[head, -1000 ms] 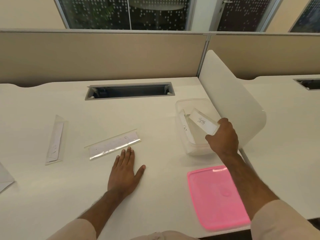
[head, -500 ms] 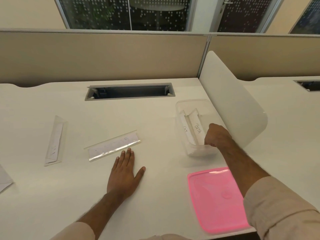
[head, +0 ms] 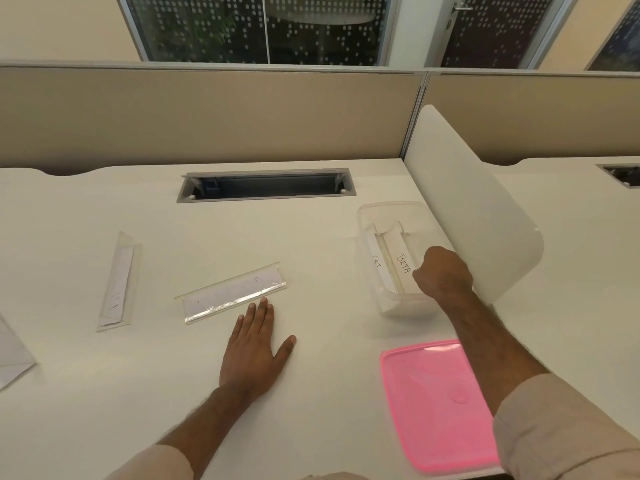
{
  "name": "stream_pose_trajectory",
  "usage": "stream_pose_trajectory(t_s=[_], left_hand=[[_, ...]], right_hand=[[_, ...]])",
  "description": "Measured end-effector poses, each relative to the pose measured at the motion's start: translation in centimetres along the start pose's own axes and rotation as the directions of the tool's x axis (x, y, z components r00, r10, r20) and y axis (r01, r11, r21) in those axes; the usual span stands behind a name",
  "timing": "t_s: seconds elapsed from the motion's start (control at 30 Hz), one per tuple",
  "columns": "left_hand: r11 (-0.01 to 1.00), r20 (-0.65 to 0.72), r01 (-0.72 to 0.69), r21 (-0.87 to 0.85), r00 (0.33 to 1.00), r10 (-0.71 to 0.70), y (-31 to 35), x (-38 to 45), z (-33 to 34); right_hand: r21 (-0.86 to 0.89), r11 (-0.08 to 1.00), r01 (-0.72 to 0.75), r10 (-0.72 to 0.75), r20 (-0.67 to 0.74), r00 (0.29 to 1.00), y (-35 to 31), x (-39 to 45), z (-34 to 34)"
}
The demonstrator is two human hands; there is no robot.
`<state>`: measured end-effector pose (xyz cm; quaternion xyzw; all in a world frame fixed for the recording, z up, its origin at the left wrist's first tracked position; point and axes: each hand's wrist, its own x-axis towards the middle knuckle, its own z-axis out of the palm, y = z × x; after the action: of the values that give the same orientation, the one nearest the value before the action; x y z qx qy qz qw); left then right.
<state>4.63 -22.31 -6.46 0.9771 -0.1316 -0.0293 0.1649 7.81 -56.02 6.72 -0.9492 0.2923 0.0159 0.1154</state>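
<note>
A clear plastic container [head: 398,306] stands at the right of the white desk. Inside it lie two acrylic name holders side by side, one marked BETA [head: 398,251] and one marked CAT [head: 375,261]. My right hand [head: 441,275] reaches into the container with its fingers curled over the near end of the BETA holder. My left hand [head: 254,348] rests flat on the desk, fingers straight, its fingertips just short of another clear name holder [head: 232,292] lying mid-desk.
A pink lid [head: 433,403] lies at the desk's front right edge. A third clear holder [head: 119,282] lies further left, and a folded paper [head: 10,358] at the far left. A cable slot [head: 266,185] opens at the back; a white divider [head: 474,209] rises right of the container.
My right hand has lowered the BETA holder from above the container's rim down into it, beside the CAT holder. My left hand has stayed put.
</note>
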Motion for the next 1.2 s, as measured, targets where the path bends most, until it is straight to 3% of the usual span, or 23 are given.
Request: stream_pose_trajectory(t_s=[0.13,0.33,0.57,0.7,0.8,1.0,1.2], left_hand=[[0.986,-0.016,0.024,-0.162,0.999,-0.027,-0.1,-0.1,-0.9],[0.925,-0.207,0.115,-0.362,0.958,-0.200,-1.6,-1.4,-3.8],[0.806,-0.410,0.184,-0.562,0.784,-0.465,-5.5,-0.6,-7.7],[0.741,-0.380,0.213,-0.637,0.749,-0.542,-8.1,-0.1,-8.8],[0.687,-0.313,0.233,-0.689,0.759,-0.571,-9.6,0.2,-8.9],[0.686,-0.228,0.261,-0.680,0.814,-0.535,-11.2,1.1,-8.3],[0.750,-0.244,0.242,-0.615,0.847,-0.473,-11.8,2.1,-7.8]], right_hand=[[0.140,0.985,0.102,-0.069,-0.226,0.972,-1.3,-1.7,-0.5],[0.301,0.880,0.367,-0.210,-0.448,0.869,-5.4,-4.9,-0.4],[0.474,0.769,0.430,-0.333,-0.277,0.901,-10.8,-6.2,2.6],[0.494,0.760,0.422,-0.401,-0.155,0.903,-13.3,-6.3,4.7],[0.500,0.742,0.447,-0.459,-0.107,0.882,-15.1,-6.4,6.1],[0.351,0.729,0.588,-0.602,-0.079,0.794,-18.2,-6.1,8.3],[0.175,0.667,0.724,-0.731,-0.032,0.682,-19.8,-5.7,9.5]])
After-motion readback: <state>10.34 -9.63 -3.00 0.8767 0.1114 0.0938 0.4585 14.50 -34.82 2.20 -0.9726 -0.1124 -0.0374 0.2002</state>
